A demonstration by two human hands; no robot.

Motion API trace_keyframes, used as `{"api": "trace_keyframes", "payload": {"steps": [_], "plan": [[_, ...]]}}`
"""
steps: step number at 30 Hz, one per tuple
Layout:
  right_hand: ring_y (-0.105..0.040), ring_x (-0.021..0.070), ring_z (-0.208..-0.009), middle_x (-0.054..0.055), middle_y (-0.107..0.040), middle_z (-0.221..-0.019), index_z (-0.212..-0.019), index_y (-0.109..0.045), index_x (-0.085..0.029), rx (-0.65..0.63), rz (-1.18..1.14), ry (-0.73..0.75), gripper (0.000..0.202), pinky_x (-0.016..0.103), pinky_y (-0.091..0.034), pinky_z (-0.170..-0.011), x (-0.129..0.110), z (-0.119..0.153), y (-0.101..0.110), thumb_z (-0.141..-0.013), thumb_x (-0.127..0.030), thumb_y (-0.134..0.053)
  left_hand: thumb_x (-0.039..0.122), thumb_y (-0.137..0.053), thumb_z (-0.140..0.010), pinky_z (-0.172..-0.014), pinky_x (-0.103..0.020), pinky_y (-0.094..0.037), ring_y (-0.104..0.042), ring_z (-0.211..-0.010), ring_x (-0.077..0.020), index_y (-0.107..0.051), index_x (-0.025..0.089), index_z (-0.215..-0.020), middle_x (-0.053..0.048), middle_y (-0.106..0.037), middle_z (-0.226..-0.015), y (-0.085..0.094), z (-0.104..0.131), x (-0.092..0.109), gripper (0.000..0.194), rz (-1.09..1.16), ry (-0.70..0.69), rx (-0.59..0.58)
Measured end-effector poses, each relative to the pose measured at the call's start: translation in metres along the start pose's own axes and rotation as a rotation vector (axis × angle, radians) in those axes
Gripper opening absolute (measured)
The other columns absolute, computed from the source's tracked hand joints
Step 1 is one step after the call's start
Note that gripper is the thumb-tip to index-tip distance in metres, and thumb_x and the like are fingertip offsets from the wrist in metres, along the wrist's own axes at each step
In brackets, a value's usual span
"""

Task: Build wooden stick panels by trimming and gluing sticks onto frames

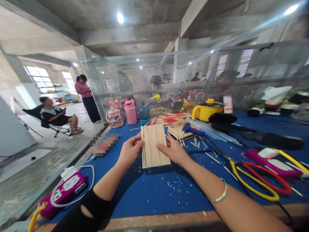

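A flat panel of pale wooden sticks (155, 148), laid side by side, is held up over the blue table. My left hand (131, 149) grips its left edge between thumb and fingers. At the right edge my right hand (174, 149) does the same, thumb on the front face and fingers behind. Just beyond the right hand sits a small stick-built frame (177, 131) with a blue glue gun (193, 129) resting against it. Loose sticks with red parts (169, 119) lie heaped behind the panel.
Scissors with red and yellow handles (258, 180) and a purple power strip (272, 164) lie right. Another purple power strip (65, 193) with a white cable is at left. Behind stand a pink bottle (130, 112), a yellow pot (209, 111) and a perforated metal screen (149, 71).
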State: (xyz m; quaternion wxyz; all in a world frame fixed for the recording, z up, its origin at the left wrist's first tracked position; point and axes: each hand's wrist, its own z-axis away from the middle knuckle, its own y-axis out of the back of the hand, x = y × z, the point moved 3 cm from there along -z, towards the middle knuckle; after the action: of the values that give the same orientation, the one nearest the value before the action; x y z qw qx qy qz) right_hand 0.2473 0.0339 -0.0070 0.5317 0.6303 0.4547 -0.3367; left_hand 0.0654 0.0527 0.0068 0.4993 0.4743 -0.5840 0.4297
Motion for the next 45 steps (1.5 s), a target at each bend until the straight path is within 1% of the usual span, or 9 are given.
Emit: {"api": "trace_keyframes", "payload": {"steps": [5, 8, 13, 18, 24, 32, 39, 42, 45], "plan": [[-0.056, 0.0151, -0.04, 0.006, -0.068, -0.06, -0.078, -0.065, -0.016, -0.12, 0.226, -0.18, 0.056, 0.025, -0.038, -0.036, 0.008, 0.006, 0.002, -0.084, -0.065, -0.036, 0.031, -0.068, -0.069, -0.048, -0.022, -0.045, -0.054, -0.047, -0.0102, -0.046, 0.016, -0.115, 0.005, -0.058, -0.058, 0.0, -0.001, -0.008, 0.054, 0.002, 0.126, -0.019], [-0.051, 0.0164, -0.036, 0.006, -0.058, -0.043, -0.053, -0.059, -0.018, -0.1, 0.415, -0.21, 0.063, 0.027, -0.033, -0.038, 0.007, 0.005, 0.012, -0.081, -0.07, -0.035, 0.024, -0.067, -0.068, -0.046, -0.021, -0.044, -0.055, -0.046, -0.0104, -0.047, 0.014, -0.114, 0.004, -0.059, -0.057, 0.0, -0.001, -0.013, 0.05, -0.019, 0.205, -0.033], [-0.062, 0.0215, -0.077, 0.011, -0.069, -0.075, -0.063, -0.061, -0.018, 0.066, 0.67, -0.036, 0.049, 0.027, -0.036, -0.06, -0.024, -0.019, 0.02, -0.089, -0.05, -0.035, 0.018, -0.066, -0.069, -0.045, -0.019, -0.042, -0.05, -0.044, -0.0086, -0.049, 0.014, -0.11, 0.007, -0.054, -0.053, -0.002, -0.001, -0.016, 0.045, -0.03, 0.249, -0.038], [-0.061, 0.0214, -0.092, 0.007, -0.07, -0.089, -0.07, -0.066, -0.018, -0.091, 0.737, 0.039, 0.036, 0.027, -0.041, -0.074, -0.04, -0.064, -0.016, -0.088, -0.041, -0.046, 0.016, -0.063, -0.072, -0.044, -0.017, -0.041, -0.043, -0.041, -0.0068, -0.048, 0.014, -0.111, 0.01, -0.045, -0.049, -0.003, -0.002, -0.016, 0.043, -0.026, 0.251, -0.038], [-0.059, 0.021, -0.099, 0.007, -0.056, -0.119, -0.116, -0.055, -0.017, -0.201, 0.628, -0.082, 0.032, 0.04, -0.051, -0.082, -0.028, -0.089, -0.046, -0.089, -0.034, -0.054, 0.018, -0.065, -0.072, -0.048, -0.021, -0.046, -0.05, -0.046, -0.0096, -0.048, 0.015, -0.111, 0.008, -0.05, -0.052, -0.002, -0.004, -0.023, 0.043, -0.06, 0.255, -0.042], [-0.06, 0.019, -0.094, 0.009, -0.059, -0.113, -0.115, -0.055, -0.015, -0.019, 0.218, -0.213, 0.032, 0.039, -0.052, -0.079, -0.036, -0.1, 0.009, -0.089, -0.034, -0.053, 0.033, -0.062, -0.076, -0.052, -0.027, -0.048, -0.058, -0.051, -0.0153, -0.061, 0.014, -0.083, -0.003, -0.061, -0.058, 0.01, -0.014, -0.033, 0.02, -0.202, 0.209, 0.031], [-0.048, 0.0067, -0.049, -0.003, -0.054, -0.058, -0.07, -0.053, -0.018, 0.11, -0.077, -0.119, 0.021, 0.02, -0.04, -0.049, -0.078, -0.019, 0.073, -0.085, -0.033, -0.057, 0.034, -0.056, -0.082, -0.074, -0.025, -0.043, -0.058, -0.087, -0.0201, -0.065, 0.018, -0.095, -0.007, -0.066, -0.091, 0.01, 0.007, 0.017, 0.023, -0.337, -0.133, 0.21], [-0.05, 0.0075, -0.051, -0.003, -0.056, -0.055, -0.063, -0.053, -0.019, 0.092, -0.077, 0.079, 0.024, 0.02, -0.043, -0.053, -0.097, 0.043, 0.06, -0.08, -0.033, -0.062, 0.04, -0.046, -0.088, -0.073, -0.024, -0.043, -0.058, -0.082, -0.0174, -0.065, 0.018, -0.098, -0.005, -0.067, -0.088, -0.035, 0.051, 0.04, 0.031, -0.254, -0.236, -0.058], [-0.058, 0.0112, -0.058, -0.002, -0.06, -0.061, -0.068, -0.055, -0.02, 0.031, -0.043, 0.103, 0.023, 0.023, -0.047, -0.057, -0.095, 0.093, 0.048, -0.079, -0.04, -0.061, 0.045, -0.041, -0.09, -0.052, -0.021, -0.036, -0.047, -0.054, -0.0109, -0.064, 0.018, -0.083, 0.001, -0.055, -0.059, -0.076, 0.102, 0.042, 0.037, -0.211, -0.077, -0.358]]}}
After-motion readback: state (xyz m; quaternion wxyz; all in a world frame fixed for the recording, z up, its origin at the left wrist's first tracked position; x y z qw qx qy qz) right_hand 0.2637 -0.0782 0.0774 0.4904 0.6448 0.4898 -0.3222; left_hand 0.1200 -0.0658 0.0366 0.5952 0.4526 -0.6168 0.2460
